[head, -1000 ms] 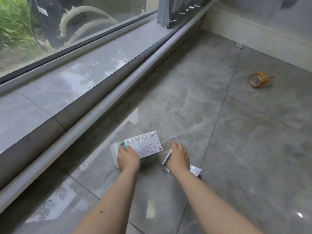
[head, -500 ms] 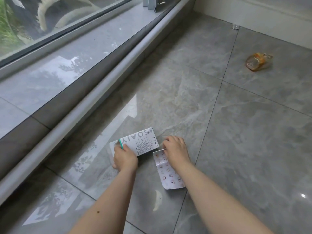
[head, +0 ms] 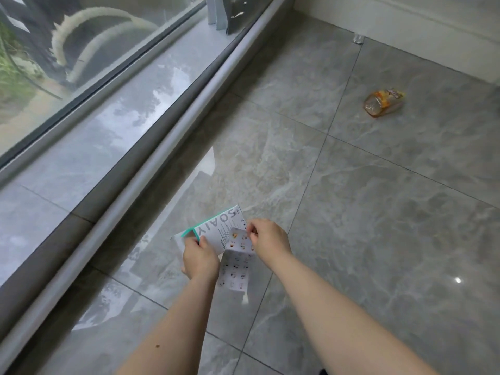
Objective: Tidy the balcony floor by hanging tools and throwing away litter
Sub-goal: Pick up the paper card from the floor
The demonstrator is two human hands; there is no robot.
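My left hand [head: 200, 257] grips the near end of a white carton [head: 216, 230] with a teal edge and the lettering "SOAIY", lifted off the grey tile floor. My right hand [head: 267, 236] pinches the top edge of a folded printed paper leaflet [head: 236, 269], which hangs down between my hands and overlaps the carton's right end. An orange and clear plastic wrapper [head: 382, 102] lies on the floor at the far right. A small clear scrap [head: 358, 39] sits by the far wall.
A raised grey sill [head: 151, 155] with a rounded edge runs diagonally along the left under a large window [head: 67, 63]. A white wall skirting [head: 405, 31] bounds the far side. Grey objects [head: 230, 14] stand on the sill at the top.
Both hands have lifted from the floor. The carton came up in my left hand, and my right hand picked up the leaflet and brought it against the carton.
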